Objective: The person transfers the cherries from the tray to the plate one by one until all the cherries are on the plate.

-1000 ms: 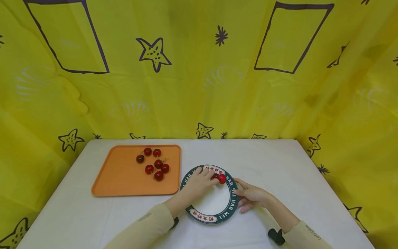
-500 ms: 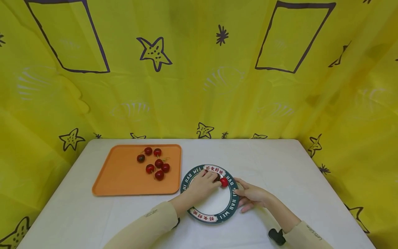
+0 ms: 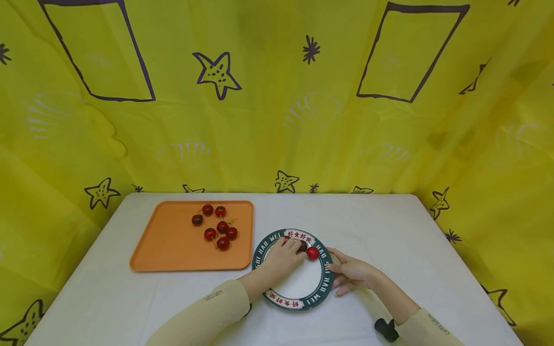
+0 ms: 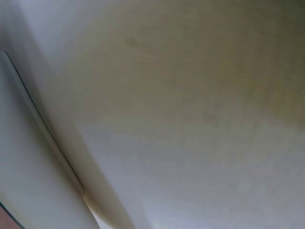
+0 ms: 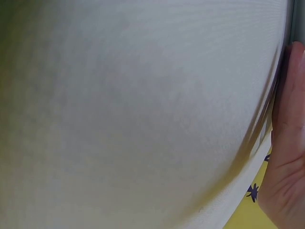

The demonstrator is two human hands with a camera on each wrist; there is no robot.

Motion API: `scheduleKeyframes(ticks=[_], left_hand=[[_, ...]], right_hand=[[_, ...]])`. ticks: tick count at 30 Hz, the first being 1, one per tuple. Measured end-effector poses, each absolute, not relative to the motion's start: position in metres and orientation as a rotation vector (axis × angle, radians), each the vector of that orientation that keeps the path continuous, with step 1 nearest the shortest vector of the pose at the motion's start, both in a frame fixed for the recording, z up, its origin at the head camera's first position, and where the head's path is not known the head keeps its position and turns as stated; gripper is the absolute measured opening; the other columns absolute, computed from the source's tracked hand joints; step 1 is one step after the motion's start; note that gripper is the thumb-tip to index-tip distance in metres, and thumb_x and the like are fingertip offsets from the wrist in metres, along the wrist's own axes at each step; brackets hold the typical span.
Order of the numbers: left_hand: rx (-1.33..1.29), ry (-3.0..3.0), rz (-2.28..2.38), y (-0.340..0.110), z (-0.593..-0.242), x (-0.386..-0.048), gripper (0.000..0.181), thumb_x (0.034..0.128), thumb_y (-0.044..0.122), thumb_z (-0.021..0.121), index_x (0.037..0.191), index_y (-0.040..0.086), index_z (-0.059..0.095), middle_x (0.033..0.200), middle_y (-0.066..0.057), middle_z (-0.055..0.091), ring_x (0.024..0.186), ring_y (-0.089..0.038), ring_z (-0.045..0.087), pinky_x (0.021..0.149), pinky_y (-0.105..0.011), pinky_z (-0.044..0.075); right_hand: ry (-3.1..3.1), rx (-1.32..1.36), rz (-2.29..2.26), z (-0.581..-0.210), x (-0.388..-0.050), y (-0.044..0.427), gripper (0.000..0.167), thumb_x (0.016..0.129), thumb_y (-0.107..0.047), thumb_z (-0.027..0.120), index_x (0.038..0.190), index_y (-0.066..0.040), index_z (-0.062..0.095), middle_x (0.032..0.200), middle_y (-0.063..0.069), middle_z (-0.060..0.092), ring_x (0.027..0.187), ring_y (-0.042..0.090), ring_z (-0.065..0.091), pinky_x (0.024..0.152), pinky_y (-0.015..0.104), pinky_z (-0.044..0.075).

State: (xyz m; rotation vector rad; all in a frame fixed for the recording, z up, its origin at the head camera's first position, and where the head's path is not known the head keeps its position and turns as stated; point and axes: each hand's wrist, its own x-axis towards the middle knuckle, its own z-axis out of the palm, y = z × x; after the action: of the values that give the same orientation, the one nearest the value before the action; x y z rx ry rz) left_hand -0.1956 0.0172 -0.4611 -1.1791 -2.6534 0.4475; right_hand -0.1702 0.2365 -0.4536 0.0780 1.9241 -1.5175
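In the head view, a round plate (image 3: pixel 298 288) with a white centre and a dark green lettered rim lies in front of me. My left hand (image 3: pixel 283 262) reaches over it, fingers bent around a dark cherry (image 3: pixel 302 246) near the far rim. Beside that cherry, apart from the fingers, rests a bright red cherry (image 3: pixel 312 253). A bit of red shows past the fingertips; the hand hides the rest. My right hand (image 3: pixel 352 273) grips the plate's right edge, thumb on the rim and fingers lower down. The right wrist view catches part of this hand (image 5: pixel 288 157) against the edge.
An orange tray (image 3: pixel 173 250) sits to the left of the plate, with several cherries (image 3: pixel 222 243) on its right half. A white cloth (image 3: pixel 368 226) covers the table. Yellow patterned curtain (image 3: pixel 259 144) encloses the back and sides.
Over the plate, my left hand has shifted slightly, its fingers more bent. The bright red cherry has moved a little right and nearer. My right hand keeps its grip on the plate.
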Motion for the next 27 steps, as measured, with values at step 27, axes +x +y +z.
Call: scheduleKeyframes(ticks=[27], left_hand=[[-1.077, -2.681, 0.284, 0.001, -0.449, -0.197, 0.027, 0.0884, 0.025, 0.058, 0.115, 0.028, 0.054, 0.117, 0.0, 0.052, 0.105, -0.016, 0.046, 0.089, -0.032, 0.039]], right_hand=[[1.927, 0.092, -1.514, -0.453, -0.17, 0.236, 0.06, 0.096, -0.015, 0.043, 0.146, -0.016, 0.011, 0.079, 0.01, 0.054, 0.059, 0.014, 0.059, 0.058, 0.035, 0.054]])
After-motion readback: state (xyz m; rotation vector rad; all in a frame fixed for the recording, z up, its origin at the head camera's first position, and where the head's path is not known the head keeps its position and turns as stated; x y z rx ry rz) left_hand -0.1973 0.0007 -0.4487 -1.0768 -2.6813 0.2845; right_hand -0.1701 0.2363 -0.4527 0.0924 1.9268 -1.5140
